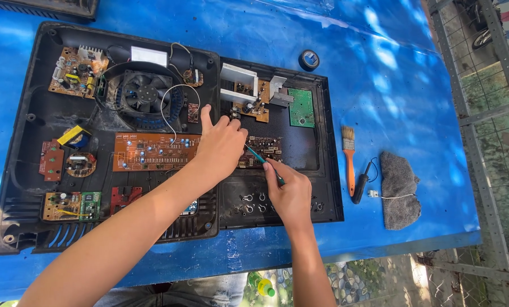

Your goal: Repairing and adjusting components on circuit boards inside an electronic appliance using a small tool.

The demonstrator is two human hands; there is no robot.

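My left hand (220,145) rests on a small dark circuit board (264,149) inside an open black plastic appliance housing (32,113), fingers bent, thumb pointing up. My right hand (290,193) grips a thin green-handled screwdriver (261,159) whose tip meets the board just beside my left fingers. A long orange circuit board (152,152) lies left of my left hand. Above it sit a black fan (142,91) and a board with white heat sinks (246,91).
Several smaller circuit boards lie in the housing, one orange (75,71) at top left, one green (301,107) at right. On the blue table cover are an orange-handled paintbrush (350,159), a black tool (361,185), a grey cloth (399,190) and a tape roll (309,59). A metal fence (487,102) stands right.
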